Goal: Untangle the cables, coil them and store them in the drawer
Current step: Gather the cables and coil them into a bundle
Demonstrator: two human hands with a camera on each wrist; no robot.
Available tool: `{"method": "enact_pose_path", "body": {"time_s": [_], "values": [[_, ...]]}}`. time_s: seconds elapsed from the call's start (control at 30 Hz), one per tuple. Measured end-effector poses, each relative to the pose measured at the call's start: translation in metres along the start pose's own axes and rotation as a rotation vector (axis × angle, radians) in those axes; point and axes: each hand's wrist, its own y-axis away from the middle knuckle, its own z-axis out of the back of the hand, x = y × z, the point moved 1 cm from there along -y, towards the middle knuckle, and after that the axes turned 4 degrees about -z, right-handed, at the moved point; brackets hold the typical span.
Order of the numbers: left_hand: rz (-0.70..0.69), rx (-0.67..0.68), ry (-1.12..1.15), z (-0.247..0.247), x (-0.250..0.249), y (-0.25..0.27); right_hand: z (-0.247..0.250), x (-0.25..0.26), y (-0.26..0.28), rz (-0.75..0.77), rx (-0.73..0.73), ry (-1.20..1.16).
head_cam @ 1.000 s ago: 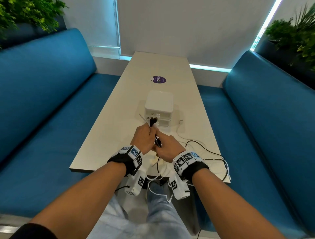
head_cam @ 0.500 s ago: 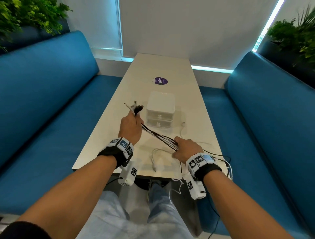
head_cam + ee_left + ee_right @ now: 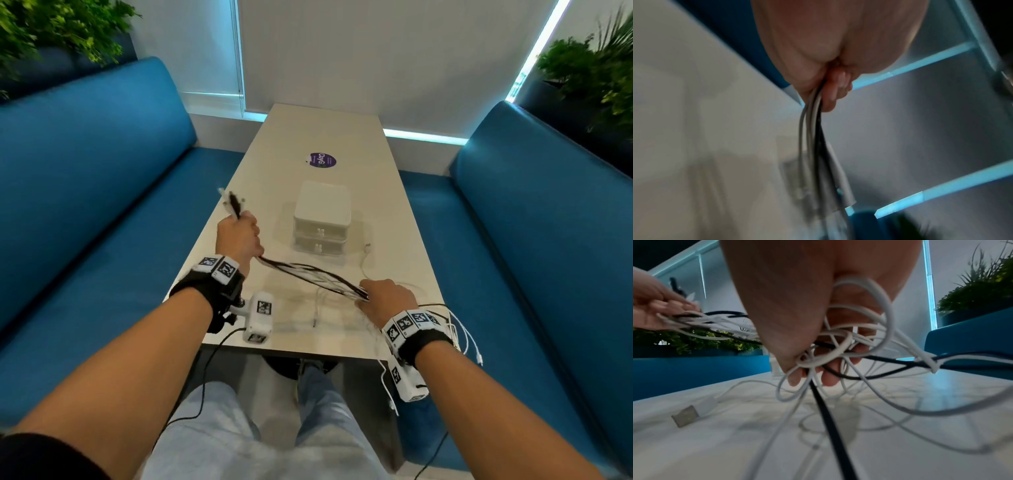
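A bundle of black and white cables (image 3: 313, 277) stretches taut between my two hands above the white table (image 3: 342, 137). My left hand (image 3: 238, 236) grips the bundle near its plug ends (image 3: 233, 202), which stick up past the fist; the left wrist view shows the cables (image 3: 813, 129) running out of my curled fingers. My right hand (image 3: 385, 296) holds the bundle lower, with white loops and a black cable (image 3: 828, 410) tangled round its fingers (image 3: 828, 378). Loose ends (image 3: 466, 339) hang off the table's right edge. A small white two-drawer box (image 3: 322, 219) stands behind the hands, both drawers closed.
Blue benches (image 3: 85, 192) flank the table on both sides. A purple sticker (image 3: 320, 161) lies beyond the drawer box. A white USB plug (image 3: 686, 417) rests on the table near my right hand. Plants (image 3: 596, 68) stand behind the benches.
My hands were together in front of the drawer box; they have pulled apart, the left up and to the left, the right down and to the right, drawing the bundle straight between them.
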Motion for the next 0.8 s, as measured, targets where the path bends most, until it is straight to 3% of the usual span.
{"method": "enact_pose_path", "body": {"time_s": [0.13, 0.3, 0.43, 0.57, 0.7, 0.8], "values": [[-0.28, 0.24, -0.846, 0.015, 0.021, 0.0, 0.002, 0.004, -0.004, 0.09, -0.079, 0.07], [-0.461, 0.6, -1.303, 0.039, 0.048, 0.014, 0.01, -0.011, 0.001, 0.057, -0.133, 0.049], [-0.532, 0.797, -1.613, 0.049, 0.054, 0.016, 0.005, -0.036, 0.007, 0.026, -0.102, 0.077], [-0.552, 0.79, -1.847, 0.045, 0.056, 0.012, 0.004, -0.041, 0.008, 0.071, -0.032, 0.052], [-0.499, 0.593, -1.974, 0.062, 0.052, -0.002, -0.001, -0.045, 0.008, 0.037, 0.086, -0.122], [-0.43, 0.528, -1.961, 0.069, 0.055, -0.004, -0.003, -0.049, 0.006, -0.007, 0.046, -0.008]]}}
